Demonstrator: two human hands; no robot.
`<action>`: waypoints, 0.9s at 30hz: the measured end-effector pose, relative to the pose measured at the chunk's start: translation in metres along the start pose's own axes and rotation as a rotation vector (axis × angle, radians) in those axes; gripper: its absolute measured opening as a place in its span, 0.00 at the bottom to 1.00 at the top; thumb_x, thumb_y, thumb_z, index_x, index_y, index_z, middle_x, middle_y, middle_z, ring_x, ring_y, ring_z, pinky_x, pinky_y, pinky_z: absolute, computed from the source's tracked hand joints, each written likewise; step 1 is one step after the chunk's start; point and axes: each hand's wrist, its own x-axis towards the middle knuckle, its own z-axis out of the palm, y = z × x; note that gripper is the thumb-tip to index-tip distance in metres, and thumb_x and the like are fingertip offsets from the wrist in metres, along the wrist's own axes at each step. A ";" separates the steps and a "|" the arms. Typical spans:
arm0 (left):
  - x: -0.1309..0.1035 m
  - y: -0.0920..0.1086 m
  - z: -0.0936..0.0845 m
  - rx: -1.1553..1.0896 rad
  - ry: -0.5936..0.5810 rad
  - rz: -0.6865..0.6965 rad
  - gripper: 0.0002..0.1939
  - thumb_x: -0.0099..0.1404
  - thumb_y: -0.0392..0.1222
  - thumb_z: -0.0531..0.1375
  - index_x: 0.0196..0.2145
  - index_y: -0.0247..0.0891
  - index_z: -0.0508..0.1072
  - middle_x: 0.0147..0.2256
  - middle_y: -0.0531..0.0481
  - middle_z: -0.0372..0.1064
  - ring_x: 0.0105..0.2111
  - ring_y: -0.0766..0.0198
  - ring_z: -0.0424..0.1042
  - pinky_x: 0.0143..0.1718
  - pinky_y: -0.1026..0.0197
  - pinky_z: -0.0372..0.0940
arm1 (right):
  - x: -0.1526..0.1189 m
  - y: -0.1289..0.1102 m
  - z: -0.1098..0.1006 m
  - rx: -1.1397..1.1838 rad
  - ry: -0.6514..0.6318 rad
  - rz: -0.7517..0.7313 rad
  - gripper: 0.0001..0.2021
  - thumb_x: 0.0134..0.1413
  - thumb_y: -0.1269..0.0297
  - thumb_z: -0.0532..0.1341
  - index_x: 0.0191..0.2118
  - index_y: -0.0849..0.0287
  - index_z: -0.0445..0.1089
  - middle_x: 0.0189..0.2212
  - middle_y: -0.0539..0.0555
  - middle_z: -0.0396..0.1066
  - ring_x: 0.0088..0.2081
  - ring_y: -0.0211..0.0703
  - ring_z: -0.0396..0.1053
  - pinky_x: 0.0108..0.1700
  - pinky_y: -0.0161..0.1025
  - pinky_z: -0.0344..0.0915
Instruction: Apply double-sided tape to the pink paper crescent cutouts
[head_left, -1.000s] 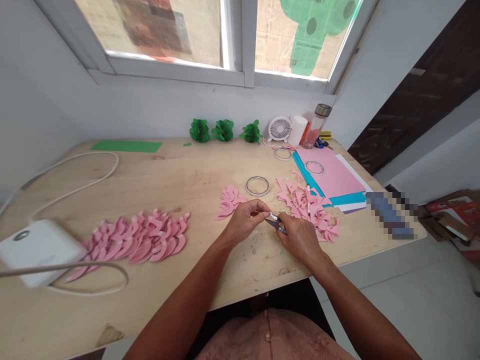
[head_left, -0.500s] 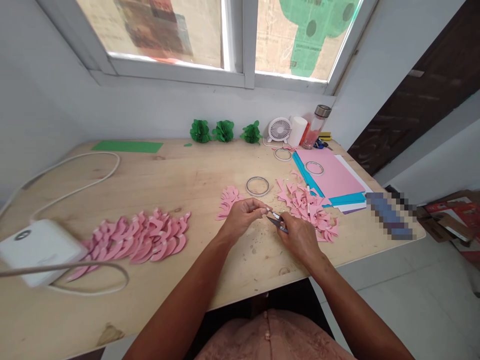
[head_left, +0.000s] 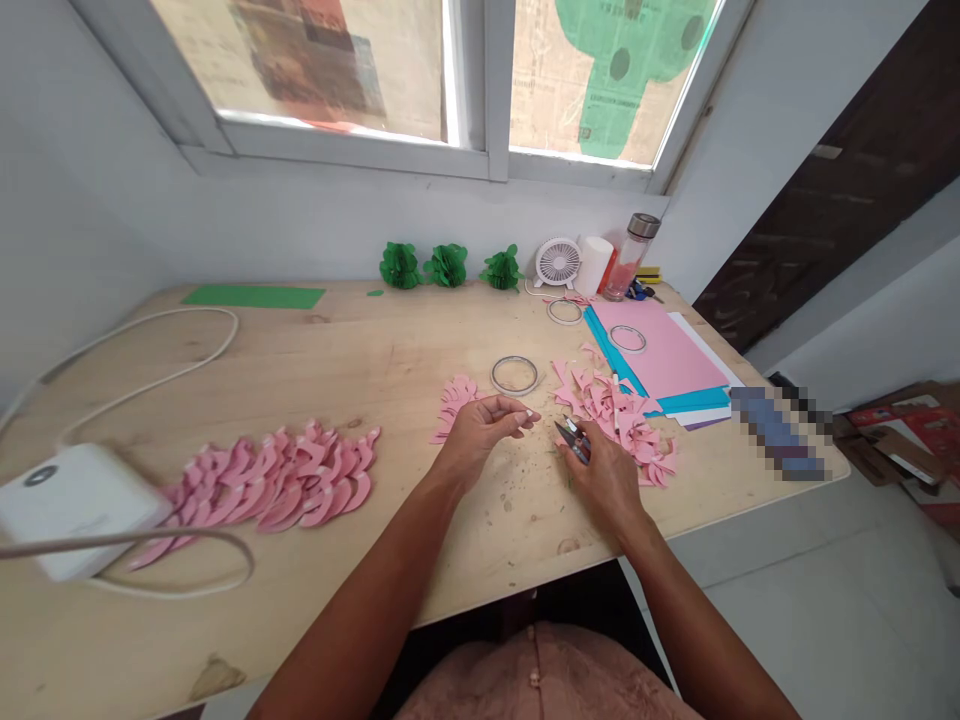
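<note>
My left hand (head_left: 484,430) is closed in a pinch on a small pale piece (head_left: 529,413), its white end showing at the fingertips. What the piece is made of is too small to tell. My right hand (head_left: 604,470) grips a pair of dark scissors (head_left: 572,440), whose blades point toward the left hand and stand apart from the pale piece. Just beyond my left hand lies a small group of pink paper petals (head_left: 455,395), partly covered by it. A heap of pink paper scraps (head_left: 626,415) spreads behind and beside my right hand.
Rows of curved pink petals (head_left: 300,475) lie left, by a white box (head_left: 82,505) with a looping cable. A tape roll (head_left: 514,375) is ahead. Coloured sheets (head_left: 675,350) lie right. Green paper flowers (head_left: 448,265), a fan (head_left: 558,263) and a bottle (head_left: 630,258) line the wall.
My right hand has drawn the scissors back to the right, away from the left fingertips. The left hand stays almost in place, still pinching.
</note>
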 end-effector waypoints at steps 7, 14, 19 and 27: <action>0.000 0.000 0.000 -0.038 -0.002 -0.009 0.09 0.52 0.42 0.63 0.29 0.33 0.71 0.31 0.43 0.74 0.31 0.62 0.71 0.32 0.60 0.64 | 0.004 0.016 0.002 -0.012 0.070 0.064 0.13 0.54 0.56 0.53 0.41 0.57 0.65 0.30 0.52 0.73 0.32 0.42 0.69 0.27 0.33 0.51; 0.000 -0.001 -0.001 -0.063 0.001 -0.008 0.09 0.51 0.42 0.63 0.29 0.34 0.72 0.31 0.44 0.74 0.30 0.63 0.71 0.32 0.60 0.64 | 0.009 0.027 -0.001 -0.031 0.159 0.046 0.11 0.53 0.58 0.54 0.37 0.59 0.66 0.32 0.53 0.72 0.33 0.42 0.67 0.27 0.34 0.50; -0.001 0.001 -0.002 -0.055 0.009 -0.014 0.10 0.51 0.43 0.63 0.28 0.34 0.72 0.31 0.44 0.74 0.30 0.62 0.71 0.33 0.59 0.64 | 0.016 0.038 -0.004 -0.005 0.213 0.060 0.13 0.53 0.57 0.54 0.39 0.59 0.66 0.33 0.54 0.72 0.33 0.42 0.67 0.28 0.34 0.51; -0.003 0.005 0.000 -0.075 0.008 -0.026 0.10 0.50 0.44 0.64 0.28 0.34 0.72 0.30 0.44 0.75 0.30 0.62 0.71 0.33 0.59 0.63 | 0.019 0.055 -0.005 -0.099 0.211 0.145 0.11 0.52 0.56 0.56 0.36 0.58 0.67 0.30 0.53 0.72 0.30 0.42 0.67 0.26 0.34 0.47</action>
